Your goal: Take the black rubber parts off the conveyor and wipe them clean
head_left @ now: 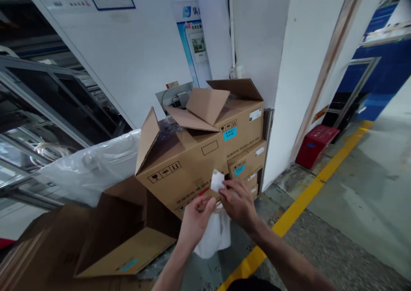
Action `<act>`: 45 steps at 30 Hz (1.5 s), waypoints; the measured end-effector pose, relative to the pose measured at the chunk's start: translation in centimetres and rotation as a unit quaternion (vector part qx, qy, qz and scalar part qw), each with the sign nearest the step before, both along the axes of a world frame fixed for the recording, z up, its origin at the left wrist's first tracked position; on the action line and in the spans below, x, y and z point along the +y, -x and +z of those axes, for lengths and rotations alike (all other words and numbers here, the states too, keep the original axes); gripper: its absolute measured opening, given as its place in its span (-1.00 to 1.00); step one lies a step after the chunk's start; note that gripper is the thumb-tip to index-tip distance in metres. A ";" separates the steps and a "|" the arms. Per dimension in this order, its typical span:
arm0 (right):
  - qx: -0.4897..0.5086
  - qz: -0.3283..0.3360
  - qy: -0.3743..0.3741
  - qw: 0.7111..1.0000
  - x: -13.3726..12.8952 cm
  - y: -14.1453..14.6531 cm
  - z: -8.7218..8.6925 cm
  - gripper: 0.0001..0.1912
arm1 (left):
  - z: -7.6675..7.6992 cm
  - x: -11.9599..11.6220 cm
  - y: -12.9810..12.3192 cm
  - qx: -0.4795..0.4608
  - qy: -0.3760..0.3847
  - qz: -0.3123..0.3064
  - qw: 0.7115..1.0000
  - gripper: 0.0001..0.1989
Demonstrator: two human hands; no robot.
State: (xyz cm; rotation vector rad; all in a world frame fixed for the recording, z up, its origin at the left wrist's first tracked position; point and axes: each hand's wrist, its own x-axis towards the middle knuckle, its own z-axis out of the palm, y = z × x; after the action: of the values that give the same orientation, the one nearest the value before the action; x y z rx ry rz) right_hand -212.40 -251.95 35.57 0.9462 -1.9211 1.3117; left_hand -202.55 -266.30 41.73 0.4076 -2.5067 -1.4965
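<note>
The left hand [195, 221] and the right hand [238, 206] are held close together in front of a stack of cardboard boxes. A white slip [217, 180] is gripped by the right hand's bent fingers [230, 187], with its upper part left showing; whether it is paper or plastic cannot be told. The left hand's fingers [206, 207] are curved toward it, but whether anything is clasped by them cannot be told. A white plastic bag [213, 238] hangs just below the hands.

The slip is held against the front of a large carton [181, 167], whose flaps are raised. A second carton [240, 126] is stacked behind it, and its flaps are also open. Smaller cartons [247, 162] are piled beside the large one, against a wall. An open carton [125, 235] lies at lower left, and a bulging white plastic sack [93, 167] is pressed between it and the stack.

A red crate [316, 145] is placed farther right, by the wall. The concrete floor [340, 239] is marked by a yellow line [305, 201] running past the boxes. White walls [128, 55] carry a poster [192, 38], a pipe [231, 25] and a socket [235, 72]. A metal-framed glass door [41, 111] is seen at left, and a blue doorway [375, 77] at right.
</note>
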 end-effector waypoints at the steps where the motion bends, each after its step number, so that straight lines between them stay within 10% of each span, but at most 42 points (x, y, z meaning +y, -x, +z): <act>1: 0.037 -0.004 -0.019 0.999 -0.2 -0.9 -0.1 -0.74 | 0.6 0.9 0.3 0.011 -0.018 0.006 1.000 -0.60; 12: 0.028 0.037 -0.129 0.991 2.7 -2.1 0.1 -0.49 | -1.7 0.2 1.0 0.016 0.040 0.013 0.999 -0.59; 20: -0.153 0.061 -0.076 0.983 3.5 4.3 3.2 -0.78 | 1.4 -1.2 2.9 0.023 0.211 -0.048 0.976 -0.68; 31: -0.090 0.046 -0.016 0.995 0.3 9.4 4.3 -0.81 | 1.5 -2.2 8.9 0.069 0.055 0.095 0.992 -0.55; 45: -0.137 0.051 0.018 0.989 -3.2 16.6 4.9 -0.68 | 3.2 -3.3 14.3 0.124 0.167 0.207 0.956 -0.72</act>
State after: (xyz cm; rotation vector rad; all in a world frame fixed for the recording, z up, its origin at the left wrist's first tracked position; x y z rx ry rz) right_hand -229.00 -255.11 40.42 0.8943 -2.0669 1.6011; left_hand -216.82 -269.65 44.89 0.5978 -2.2357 -0.8869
